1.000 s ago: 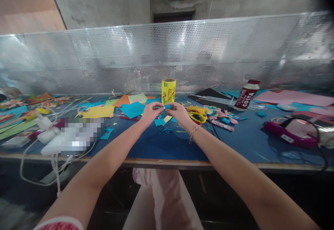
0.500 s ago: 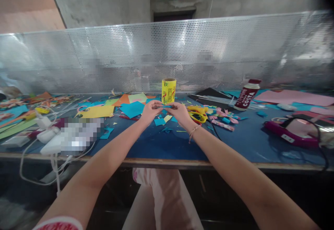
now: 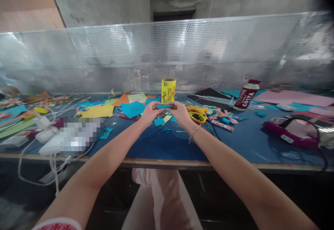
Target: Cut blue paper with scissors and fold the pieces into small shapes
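Note:
Between my two hands, above the blue table, is a small piece of blue paper [image 3: 162, 106], narrow and perhaps folded or rolled. My left hand [image 3: 150, 113] pinches its left end, and my right hand [image 3: 180, 113] pinches the right end. Fingers cover part of the paper. Just behind my hands stands a yellow roll of tape or film [image 3: 168, 89], upright. Blue paper scraps [image 3: 159, 122] lie below and around my fingers. Yellow-handled scissors [image 3: 197, 114] rest right of my right hand.
Coloured sheets, including a yellow one [image 3: 97, 111], lie at left near a white power strip with cables [image 3: 49, 146]. A dark red Costa bottle [image 3: 246, 96] and a purple device [image 3: 291, 134] stand at right. A perforated metal screen [image 3: 167, 54] closes the table's back.
More of the blue paper shows between my fingertips now, and its shape looks longer. Both hands stay in nearly the same place.

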`<state>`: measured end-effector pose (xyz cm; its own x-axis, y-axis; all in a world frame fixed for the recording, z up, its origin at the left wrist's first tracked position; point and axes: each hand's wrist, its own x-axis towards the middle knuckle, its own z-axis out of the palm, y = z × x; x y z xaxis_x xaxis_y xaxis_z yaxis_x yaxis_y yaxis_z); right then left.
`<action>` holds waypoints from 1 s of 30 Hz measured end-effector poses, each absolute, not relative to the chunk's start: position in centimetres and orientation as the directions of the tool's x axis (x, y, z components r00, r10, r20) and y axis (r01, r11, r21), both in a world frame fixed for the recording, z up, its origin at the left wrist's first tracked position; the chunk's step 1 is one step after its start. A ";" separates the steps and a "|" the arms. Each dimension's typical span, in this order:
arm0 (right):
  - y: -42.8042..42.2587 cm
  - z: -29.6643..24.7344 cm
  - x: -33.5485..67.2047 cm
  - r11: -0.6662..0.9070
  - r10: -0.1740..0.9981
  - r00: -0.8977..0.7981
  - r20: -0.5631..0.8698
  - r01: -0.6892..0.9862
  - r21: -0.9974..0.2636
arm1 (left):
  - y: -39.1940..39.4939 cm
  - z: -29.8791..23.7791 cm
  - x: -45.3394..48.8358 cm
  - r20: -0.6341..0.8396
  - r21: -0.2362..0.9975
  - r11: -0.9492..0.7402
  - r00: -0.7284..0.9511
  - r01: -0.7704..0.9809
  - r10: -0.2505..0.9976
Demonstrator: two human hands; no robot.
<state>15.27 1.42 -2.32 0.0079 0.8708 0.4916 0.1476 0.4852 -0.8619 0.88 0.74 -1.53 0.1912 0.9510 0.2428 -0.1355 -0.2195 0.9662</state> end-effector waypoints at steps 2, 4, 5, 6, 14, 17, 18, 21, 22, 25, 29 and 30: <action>1.4 -2.3 15.2 0.483 0.872 0.010 0.490 0.150 -0.863 | 0.8 -1.5 0.9 0.238 0.967 -0.213 0.187 -0.141 0.953; 1.4 -2.3 15.2 0.485 0.871 0.002 0.491 0.150 -0.862 | 0.8 -1.5 0.9 0.235 0.967 -0.209 0.186 -0.147 0.954; 1.4 -2.3 15.3 0.490 0.869 -0.006 0.494 0.146 -0.859 | 0.8 -1.5 0.9 0.235 0.966 -0.209 0.185 -0.150 0.954; 1.4 -2.3 15.3 0.494 0.867 -0.015 0.498 0.143 -0.857 | 0.8 -1.5 0.9 0.236 0.966 -0.210 0.182 -0.152 0.954; 1.9 -2.8 15.5 0.504 0.862 -0.041 0.505 0.168 -0.847 | 0.6 -1.2 1.1 0.223 0.971 -0.205 0.152 -0.124 0.963; 1.8 -2.8 15.5 0.514 0.857 -0.050 0.513 0.165 -0.842 | 0.6 -1.0 1.0 0.238 0.970 -0.227 0.137 -0.089 0.962; 1.7 -2.7 15.5 0.516 0.856 -0.056 0.514 0.163 -0.841 | 0.7 -1.0 1.0 0.248 0.968 -0.240 0.134 -0.076 0.959; 1.5 -2.6 15.4 0.513 0.858 -0.076 0.507 0.150 -0.845 | 0.7 -0.8 0.8 0.281 0.960 -0.278 0.126 -0.044 0.951; 1.5 -2.5 15.4 0.510 0.860 -0.079 0.504 0.148 -0.847 | 0.7 -0.8 0.8 0.286 0.958 -0.284 0.126 -0.033 0.950; 1.5 -2.4 15.4 0.515 0.857 -0.074 0.510 0.179 -0.839 | 0.7 -0.7 0.7 0.282 0.958 -0.287 0.149 0.007 0.948; 1.4 -2.3 15.4 0.527 0.848 -0.063 0.526 0.204 -0.825 | 0.8 -1.0 0.7 0.265 0.963 -0.270 0.183 -0.002 0.947; 1.4 -2.2 15.4 0.520 0.852 -0.061 0.519 0.202 -0.830 | 0.9 -1.0 0.7 0.261 0.965 -0.262 0.187 -0.016 0.947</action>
